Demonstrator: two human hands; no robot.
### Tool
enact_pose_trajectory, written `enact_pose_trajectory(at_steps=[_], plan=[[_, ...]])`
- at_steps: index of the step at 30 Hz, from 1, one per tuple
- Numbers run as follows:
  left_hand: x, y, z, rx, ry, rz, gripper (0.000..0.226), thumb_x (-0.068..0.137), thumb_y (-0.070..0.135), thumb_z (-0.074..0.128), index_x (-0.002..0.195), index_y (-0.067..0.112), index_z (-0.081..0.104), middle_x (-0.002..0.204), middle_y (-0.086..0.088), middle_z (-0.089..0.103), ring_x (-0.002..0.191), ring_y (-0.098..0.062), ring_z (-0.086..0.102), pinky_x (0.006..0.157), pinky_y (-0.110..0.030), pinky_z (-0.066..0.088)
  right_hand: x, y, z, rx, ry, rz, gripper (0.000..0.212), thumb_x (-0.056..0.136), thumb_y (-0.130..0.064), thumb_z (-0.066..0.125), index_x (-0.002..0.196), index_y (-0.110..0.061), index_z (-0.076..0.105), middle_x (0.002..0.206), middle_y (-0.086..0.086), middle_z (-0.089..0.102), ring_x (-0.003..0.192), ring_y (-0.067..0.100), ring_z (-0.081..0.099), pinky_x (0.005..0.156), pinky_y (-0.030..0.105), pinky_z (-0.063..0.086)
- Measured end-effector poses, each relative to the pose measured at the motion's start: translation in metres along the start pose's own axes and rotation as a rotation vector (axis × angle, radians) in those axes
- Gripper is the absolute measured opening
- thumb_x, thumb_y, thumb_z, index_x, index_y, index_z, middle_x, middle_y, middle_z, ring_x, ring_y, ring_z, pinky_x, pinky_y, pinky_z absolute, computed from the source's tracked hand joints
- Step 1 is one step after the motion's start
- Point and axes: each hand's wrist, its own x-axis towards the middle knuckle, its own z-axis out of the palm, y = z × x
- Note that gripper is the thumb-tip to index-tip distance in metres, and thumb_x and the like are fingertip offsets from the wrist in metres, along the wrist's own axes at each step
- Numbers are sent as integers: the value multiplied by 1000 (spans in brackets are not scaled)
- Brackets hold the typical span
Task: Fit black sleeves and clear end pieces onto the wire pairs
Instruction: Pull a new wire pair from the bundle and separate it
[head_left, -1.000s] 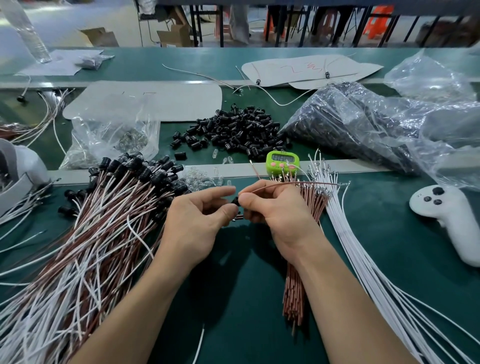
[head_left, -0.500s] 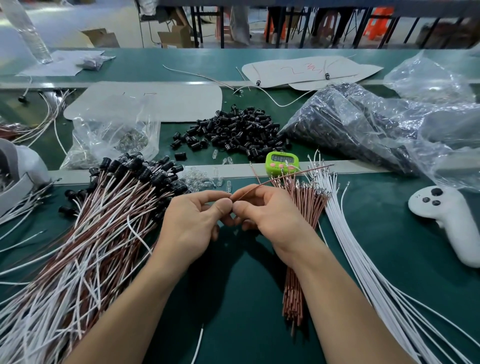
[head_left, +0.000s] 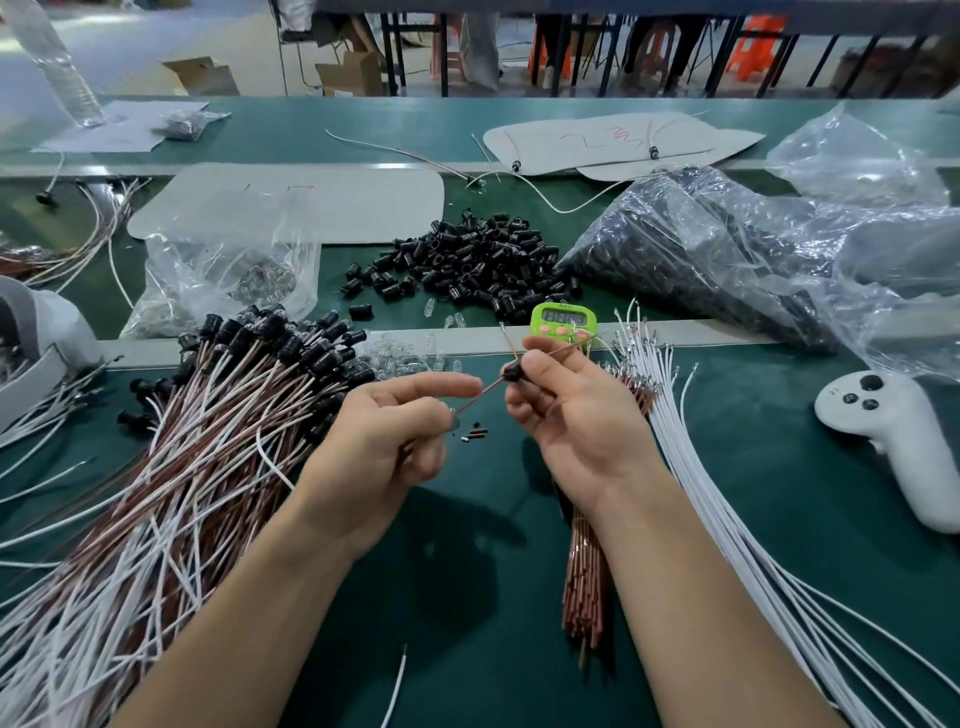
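Note:
My right hand (head_left: 566, 410) pinches a black sleeve (head_left: 511, 370) threaded on a thin red wire (head_left: 483, 391). My left hand (head_left: 384, 436) pinches the wire's lower end, a short way left of the sleeve. Loose black sleeves (head_left: 467, 265) lie heaped behind the hands. Clear end pieces (head_left: 400, 358) are scattered by the table's rail. Finished wire pairs with black sleeves (head_left: 208, 415) fan out on the left. Bare red wires (head_left: 587, 577) lie under my right forearm, with white wires (head_left: 753, 519) beside them.
A green timer (head_left: 563, 317) stands behind my right hand. A white controller (head_left: 904, 436) lies at the right. Plastic bags of parts sit at back left (head_left: 223, 275) and back right (head_left: 753, 249). Small dark bits (head_left: 475, 432) lie on the green mat between the hands.
My hands have moved apart. The wire now stretches between them, with the black sleeve showing at my right fingertips.

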Motion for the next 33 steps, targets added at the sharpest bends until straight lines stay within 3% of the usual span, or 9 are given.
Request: enact_pose_trajectory(at_steps=[3,6,7,10,13,16,22,26,33], plan=[[-6,10,-9,-129,-340,-94,27,54,-2,54,72,5,74,31,1,34,33,-9,19,46,-21,19,-1,-1,0,59,0,-3,15,101,-3,56,97,-12,68,81,10,65,56,14,60,53,21,51],[-11,13,-14,-190,-692,-174,12,66,-2,59,70,-4,69,33,2,35,32,-8,24,46,-13,29,-1,-3,0,114,0,1,18,100,-3,57,90,-8,71,77,12,67,55,16,60,52,21,50],[-10,12,-14,-192,-658,-165,14,71,5,65,66,-8,64,34,4,34,33,-8,24,46,-14,29,-2,-4,0,114,-8,0,19,99,-3,57,88,-7,71,76,12,67,55,16,59,51,21,50],[0,4,-8,-57,-179,-118,35,81,38,75,68,5,71,38,6,30,37,-9,21,44,-22,21,-5,-3,0,-8,-84,-7,22,98,-2,58,83,-6,73,73,12,69,55,17,58,51,21,47],[8,-3,0,127,70,-19,31,80,46,76,71,16,76,51,-3,51,46,-11,38,49,-22,30,-9,1,3,-207,-176,-44,31,96,2,60,75,-12,78,71,9,71,56,15,59,52,20,45],[5,-11,6,331,78,49,20,90,25,75,72,17,78,66,-4,70,53,-10,53,52,-17,44,-11,5,5,-362,-205,-114,26,93,5,65,76,-10,78,63,5,67,53,12,57,50,19,43],[3,-11,7,316,142,35,11,82,9,81,72,8,77,61,-7,69,49,-12,54,48,-16,44,-9,5,5,-357,-122,-173,17,89,4,69,86,-10,80,72,12,66,54,12,53,50,20,41],[2,-12,8,375,175,22,12,79,10,84,70,10,75,59,-8,67,47,-13,51,48,-20,43,-5,5,2,-250,-14,-217,18,89,7,68,84,-8,76,67,8,68,50,13,55,47,20,41],[2,-9,10,504,201,17,13,75,13,85,70,20,76,57,0,68,48,-11,52,55,-26,43,-8,5,4,-319,-38,-280,24,88,-5,76,68,-19,77,63,4,67,47,11,52,46,17,39]])
